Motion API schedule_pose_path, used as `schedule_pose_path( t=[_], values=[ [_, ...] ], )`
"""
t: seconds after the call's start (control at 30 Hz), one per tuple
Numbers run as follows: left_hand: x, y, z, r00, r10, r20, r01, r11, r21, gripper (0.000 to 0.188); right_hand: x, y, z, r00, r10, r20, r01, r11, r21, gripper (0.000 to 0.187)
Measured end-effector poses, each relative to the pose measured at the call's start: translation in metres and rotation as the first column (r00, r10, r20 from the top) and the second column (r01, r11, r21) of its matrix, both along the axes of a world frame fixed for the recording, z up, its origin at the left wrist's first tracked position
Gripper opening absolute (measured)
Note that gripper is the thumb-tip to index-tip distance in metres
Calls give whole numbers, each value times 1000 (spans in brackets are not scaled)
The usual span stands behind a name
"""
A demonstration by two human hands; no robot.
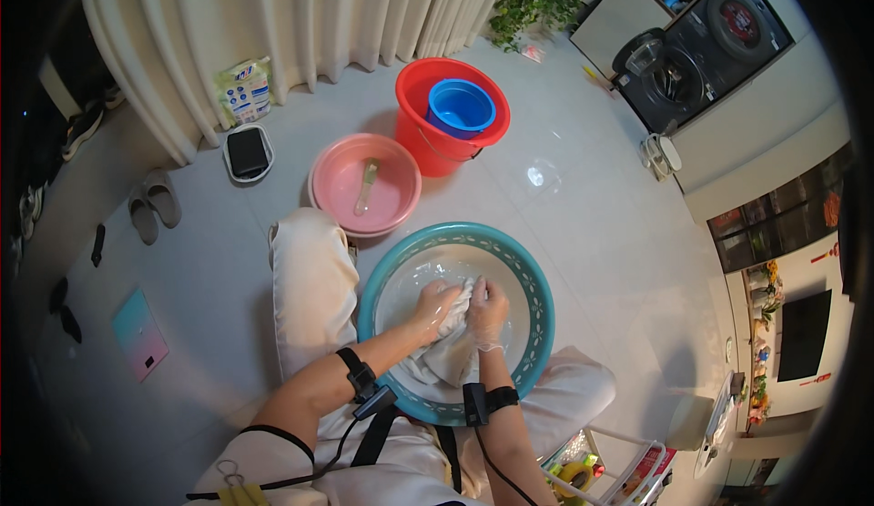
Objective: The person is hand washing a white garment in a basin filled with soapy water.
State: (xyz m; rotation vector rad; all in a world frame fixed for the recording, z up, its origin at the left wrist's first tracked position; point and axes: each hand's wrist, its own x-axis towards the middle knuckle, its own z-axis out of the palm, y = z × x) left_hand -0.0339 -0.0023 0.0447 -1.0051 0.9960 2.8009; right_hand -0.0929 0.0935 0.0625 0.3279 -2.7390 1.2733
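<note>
A teal basin (544, 298) with a cut-out flower pattern round its rim stands between my legs, with cloudy, sudsy water in it. Wet white cloth (452, 357) lies partly in the water, and a bunched fold of it rises between my hands. My left hand (439, 306) is closed round the fold from the left. On the other side my right hand (489, 309), fingers curled in, grips the cloth too, with suds on its wrist. Both hands are close together over the middle of the basin. The lower part of the cloth spreads toward the near rim.
Beyond the basin stand stacked pink basins (394, 206) holding a brush (367, 187), and a red bucket (410, 87) with a blue bucket (462, 110) inside. A detergent bag (246, 92) leans by the curtain. Slippers (162, 198) and a scale (140, 333) lie left; a white rack (628, 479) is near right.
</note>
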Motion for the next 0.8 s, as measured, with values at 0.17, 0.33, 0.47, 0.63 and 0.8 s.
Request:
schedule_pose_path(
  t=[0.17, 0.33, 0.47, 0.63, 0.8],
  values=[
    [-14, -19, -36, 997, 16, -73, -64, 692, -719, 45, -5, 8, -23, 999, 44, 16, -46, 982, 183, 24],
    [-14, -16, -64, 992, 118, 53, -26, 584, -811, 63, 20, -1, -43, 979, 179, 100, -199, 710, 676, 60],
    [-18, -10, -32, 997, -38, 67, 59, 937, -345, 79, -2, 16, -58, 867, 362, 341, -414, 905, 92, 58],
    [-6, -24, -19, 974, -158, 163, 146, 986, 81, 68, 66, -16, 19, 923, 275, 271, -175, 924, -340, 16],
    [5, -18, -52, 953, -97, -289, 258, 759, 598, 49, 87, -35, 41, 942, 320, -101, -332, 932, -142, 7]
  ],
)
